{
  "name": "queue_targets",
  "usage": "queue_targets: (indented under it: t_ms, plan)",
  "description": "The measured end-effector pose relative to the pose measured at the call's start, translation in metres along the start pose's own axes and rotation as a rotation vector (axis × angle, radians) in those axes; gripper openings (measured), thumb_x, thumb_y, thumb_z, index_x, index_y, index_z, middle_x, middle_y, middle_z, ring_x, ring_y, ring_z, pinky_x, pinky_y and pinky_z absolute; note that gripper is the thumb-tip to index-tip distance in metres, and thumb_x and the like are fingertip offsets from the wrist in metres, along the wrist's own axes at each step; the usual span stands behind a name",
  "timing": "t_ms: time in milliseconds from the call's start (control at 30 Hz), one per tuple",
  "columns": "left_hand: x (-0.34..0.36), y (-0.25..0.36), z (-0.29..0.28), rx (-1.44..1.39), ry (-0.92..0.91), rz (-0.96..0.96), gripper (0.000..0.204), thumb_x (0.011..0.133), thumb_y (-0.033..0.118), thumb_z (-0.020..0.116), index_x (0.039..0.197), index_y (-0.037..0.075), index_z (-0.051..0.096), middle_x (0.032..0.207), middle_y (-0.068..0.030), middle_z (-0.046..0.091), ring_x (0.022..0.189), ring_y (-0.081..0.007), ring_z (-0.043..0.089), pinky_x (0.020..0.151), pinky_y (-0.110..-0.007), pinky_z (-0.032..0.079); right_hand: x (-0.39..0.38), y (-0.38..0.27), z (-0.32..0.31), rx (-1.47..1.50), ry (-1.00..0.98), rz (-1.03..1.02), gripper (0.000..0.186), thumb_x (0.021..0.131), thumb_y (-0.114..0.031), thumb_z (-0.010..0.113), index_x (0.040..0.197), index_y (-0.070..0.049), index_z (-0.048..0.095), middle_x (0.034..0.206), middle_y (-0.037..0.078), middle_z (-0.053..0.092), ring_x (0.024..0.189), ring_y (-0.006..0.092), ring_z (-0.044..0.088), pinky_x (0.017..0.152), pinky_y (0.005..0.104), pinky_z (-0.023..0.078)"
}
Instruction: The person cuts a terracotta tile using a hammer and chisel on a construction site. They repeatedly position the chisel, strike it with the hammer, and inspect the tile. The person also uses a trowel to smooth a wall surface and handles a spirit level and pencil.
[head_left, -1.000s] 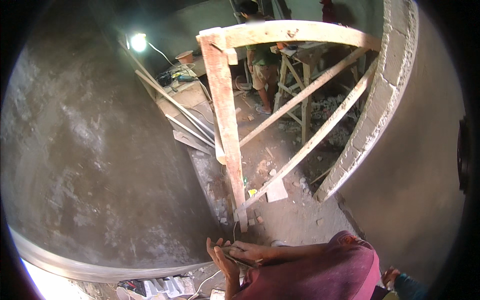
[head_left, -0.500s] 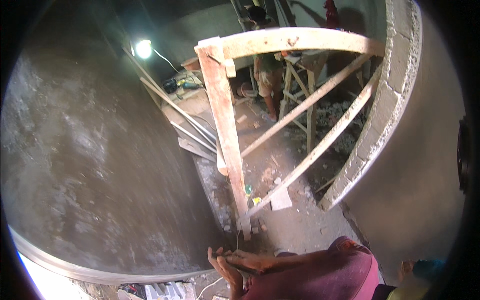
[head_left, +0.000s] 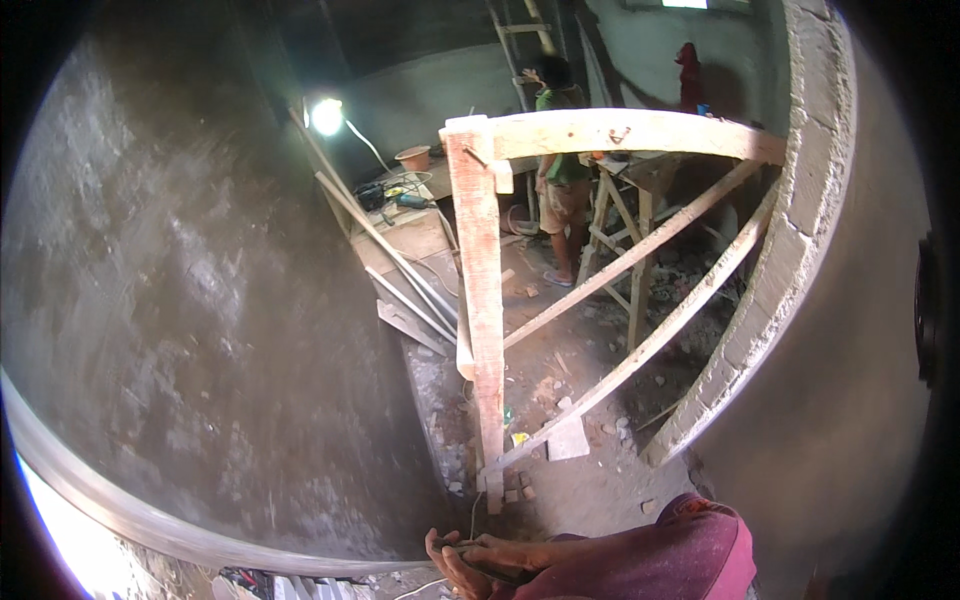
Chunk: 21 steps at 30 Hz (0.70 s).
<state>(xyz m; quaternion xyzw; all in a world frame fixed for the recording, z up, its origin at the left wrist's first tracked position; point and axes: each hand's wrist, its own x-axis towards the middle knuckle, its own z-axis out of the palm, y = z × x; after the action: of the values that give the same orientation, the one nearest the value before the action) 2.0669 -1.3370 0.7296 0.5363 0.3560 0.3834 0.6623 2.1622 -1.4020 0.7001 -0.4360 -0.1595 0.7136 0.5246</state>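
Note:
At the low centre my two hands are close together, partly cut off by the lower edge. My right hand (head_left: 492,553) reaches in from the right along a bare forearm, with its fingers bent over my left hand (head_left: 448,560). The left one has its fingers curled upward. Between them shows a narrow dark edge of something (head_left: 495,574), too small and shaded to name. Maroon cloth (head_left: 640,562) lies beside the forearm. A thin cable (head_left: 474,512) hangs just above the hands, near the foot of a wooden post (head_left: 482,300).
The post belongs to a timber frame with a curved top beam (head_left: 620,134) and slanting braces (head_left: 640,258). A rough masonry edge (head_left: 760,310) curves at right; a dark plastered wall (head_left: 220,330) fills the left. Beyond stand a lit lamp (head_left: 326,117), a co-worker (head_left: 565,190) and a wooden trestle (head_left: 640,230).
The view has tipped upward, so the frame, lamp and co-worker sit lower and farther right. My hands remain together, nearer the lower edge. The co-worker's raised hand now shows by a ladder.

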Motion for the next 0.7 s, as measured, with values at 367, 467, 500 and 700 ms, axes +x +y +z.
queue_targets:
  t_ms: [367,467,500,700]
  plan:
    - [-0.029,0.016,0.041,-0.152,0.208,-0.034,0.073,0.097,0.056,0.043,0.151,0.008,0.031,0.131,-0.0212,0.052,0.103,-0.0272,0.062,0.085,-0.042,0.052,0.019,0.045,-0.062,0.037,-0.011,0.169,0.057,0.095,-0.04,0.066,0.137,-0.006,0.049,0.13,0.008,0.055,0.116,0.0128,0.056,0.091,0.0279,0.05]
    - [-0.041,0.001,0.034,-0.109,0.275,-0.089,0.073,0.098,0.055,0.041,0.152,0.006,0.031,0.137,-0.0237,0.05,0.11,-0.0282,0.062,0.088,-0.042,0.052,0.022,0.052,-0.07,-0.293,-0.059,0.069,0.062,0.096,-0.038,0.065,0.142,-0.004,0.043,0.133,0.012,0.053,0.118,0.0172,0.056,0.094,0.032,0.05]
    - [-0.043,-0.001,0.032,-0.093,0.293,-0.105,0.073,0.098,0.055,0.041,0.152,0.006,0.031,0.138,-0.0237,0.05,0.11,-0.0282,0.062,0.089,-0.042,0.051,0.014,0.051,-0.069,-0.5,-0.098,-0.043,0.063,0.097,-0.037,0.064,0.144,-0.003,0.04,0.134,0.014,0.052,0.119,0.0195,0.056,0.096,0.0335,0.049]
    - [-0.086,-0.019,-0.003,0.023,0.277,-0.257,0.074,0.099,0.056,0.039,0.152,0.005,0.03,0.138,-0.0235,0.049,0.112,-0.0279,0.06,0.091,-0.041,0.05,-0.022,0.023,-0.025,-0.569,-0.216,-0.021,0.068,0.097,-0.035,0.061,0.148,0.0,0.033,0.139,0.019,0.05,0.129,0.0275,0.049,0.108,0.0372,0.039]
